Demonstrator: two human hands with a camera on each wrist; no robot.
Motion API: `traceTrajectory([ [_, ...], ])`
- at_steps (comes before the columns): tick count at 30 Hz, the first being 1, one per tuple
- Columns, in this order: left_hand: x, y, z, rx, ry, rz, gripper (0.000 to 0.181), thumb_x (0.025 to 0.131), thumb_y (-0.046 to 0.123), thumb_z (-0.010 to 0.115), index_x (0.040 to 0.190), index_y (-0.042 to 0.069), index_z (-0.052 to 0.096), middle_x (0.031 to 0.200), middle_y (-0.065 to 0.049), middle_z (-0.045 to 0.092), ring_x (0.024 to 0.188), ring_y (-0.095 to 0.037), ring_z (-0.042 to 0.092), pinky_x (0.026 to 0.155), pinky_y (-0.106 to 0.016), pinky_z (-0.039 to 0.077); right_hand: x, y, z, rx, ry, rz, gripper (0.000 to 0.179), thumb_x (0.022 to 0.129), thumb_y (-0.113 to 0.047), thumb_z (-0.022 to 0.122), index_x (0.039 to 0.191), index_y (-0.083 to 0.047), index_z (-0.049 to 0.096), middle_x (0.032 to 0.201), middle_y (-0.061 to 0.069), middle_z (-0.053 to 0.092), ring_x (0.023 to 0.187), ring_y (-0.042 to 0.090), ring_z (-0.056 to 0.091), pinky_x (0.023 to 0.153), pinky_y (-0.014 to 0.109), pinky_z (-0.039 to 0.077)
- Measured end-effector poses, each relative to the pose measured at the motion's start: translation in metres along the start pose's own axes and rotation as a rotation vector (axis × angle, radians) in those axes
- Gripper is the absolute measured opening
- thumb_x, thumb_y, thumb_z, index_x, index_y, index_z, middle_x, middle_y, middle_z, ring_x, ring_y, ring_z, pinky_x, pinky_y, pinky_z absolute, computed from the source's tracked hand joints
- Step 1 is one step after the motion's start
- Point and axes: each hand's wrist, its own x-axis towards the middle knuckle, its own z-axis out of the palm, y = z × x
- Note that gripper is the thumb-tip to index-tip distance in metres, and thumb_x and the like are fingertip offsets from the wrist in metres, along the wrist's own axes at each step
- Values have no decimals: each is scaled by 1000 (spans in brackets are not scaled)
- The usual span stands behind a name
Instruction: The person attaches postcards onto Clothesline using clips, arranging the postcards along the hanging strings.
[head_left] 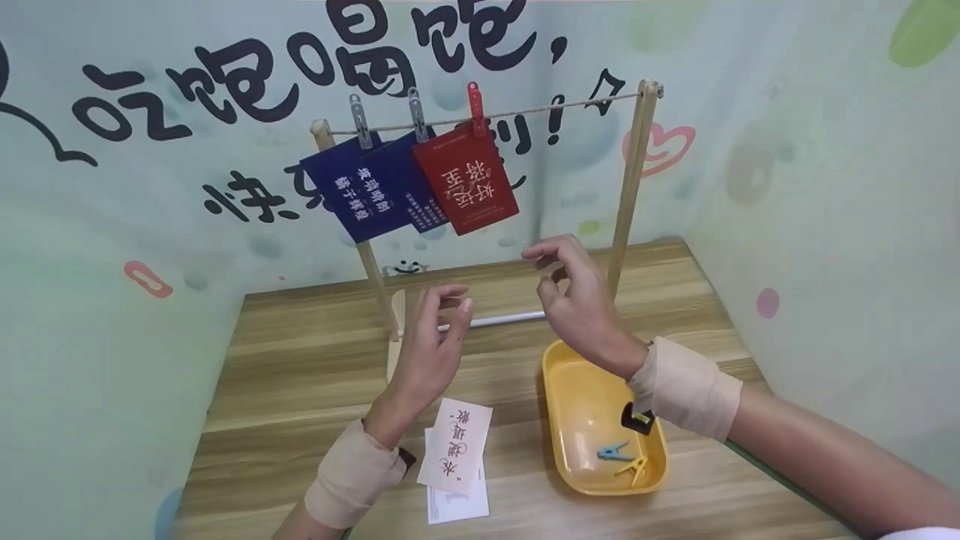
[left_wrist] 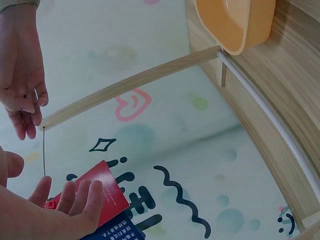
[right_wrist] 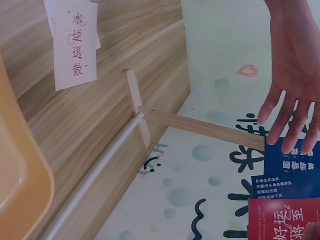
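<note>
A red card point(head_left: 472, 187) and two overlapping blue cards point(head_left: 352, 195) hang from a string point(head_left: 555, 110), pinned by a red clothespin point(head_left: 476, 109) and two grey clothespins point(head_left: 361, 120). Below the cards, my left hand point(head_left: 427, 360) is raised with loosely bent fingers and holds nothing. My right hand point(head_left: 585, 319) is up to the right of the red card, its fingers bent and empty. From the left wrist view, the left fingers point(left_wrist: 80, 200) overlap the red card. In the right wrist view, fingertips point(right_wrist: 290, 142) overlap a blue card.
Wooden posts point(head_left: 634, 172) carry the string, with a white rod point(head_left: 502, 319) low between them. A yellow basin point(head_left: 577, 397) stands at right, holding a blue clothespin point(head_left: 615, 451) and a yellow clothespin point(head_left: 636, 466). A pale lettered card point(head_left: 455, 442) lies over a white card point(head_left: 457, 510) on the table.
</note>
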Motion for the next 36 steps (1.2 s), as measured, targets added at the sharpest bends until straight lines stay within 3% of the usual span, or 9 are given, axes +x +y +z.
traceTrajectory([
  [7,-14,-11,21,158,54,154,29,103,21,54,125,2,55,125,-14,55,123,-27,55,107,-44,45,-18,21,4,-51,-3,-29,35,84,16,46,108,-2,63,108,10,64,99,22,60,79,25,50],
  [12,-21,-20,33,244,86,243,26,102,20,56,122,3,58,121,-12,58,119,-25,58,106,-42,46,-31,32,8,-61,-7,-65,34,84,17,47,106,-2,63,106,10,64,98,20,59,77,25,48],
  [19,-29,-34,46,282,93,299,23,100,18,58,119,4,59,116,-11,59,113,-23,60,99,-39,49,-47,39,15,-128,-41,-232,36,83,20,49,106,-3,62,108,9,63,97,20,61,77,27,52],
  [24,-38,-49,54,322,112,318,20,99,17,60,115,5,61,111,-10,60,106,-24,62,92,-40,51,-60,47,17,-195,-88,-372,37,82,20,48,108,-2,62,110,10,62,104,19,61,86,30,55],
  [28,-45,-61,59,365,121,319,18,98,16,62,113,6,62,108,-9,60,103,-24,62,89,-39,51,-71,55,19,-252,-121,-423,36,80,18,50,109,-2,62,111,12,62,107,20,60,91,31,55],
  [36,-56,-78,65,379,93,345,11,97,12,62,107,7,63,105,-6,63,102,-21,63,89,-38,52,-95,77,23,-295,-143,-489,35,78,17,53,106,-2,63,107,9,63,100,20,61,84,29,55],
])
